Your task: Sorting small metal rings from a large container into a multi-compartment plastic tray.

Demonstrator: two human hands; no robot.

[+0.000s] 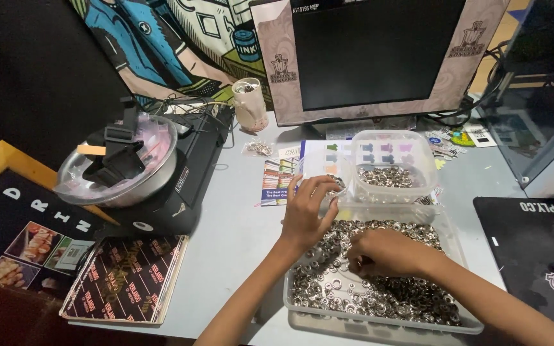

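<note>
silver metal rings (379, 282) fill the clear tray (418, 323) at front. sorting step, looks like: right hand (389, 251) curled palm-down in the pile, pinching rings; left hand (309, 208) raised, fingers closed on a few near the small tub (418, 150). next move likely needs a clean pinch.

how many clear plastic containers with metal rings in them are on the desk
2: a large tray at the front, under the right hand, and a smaller tub behind it, by the left hand. Others may be hidden.
</note>
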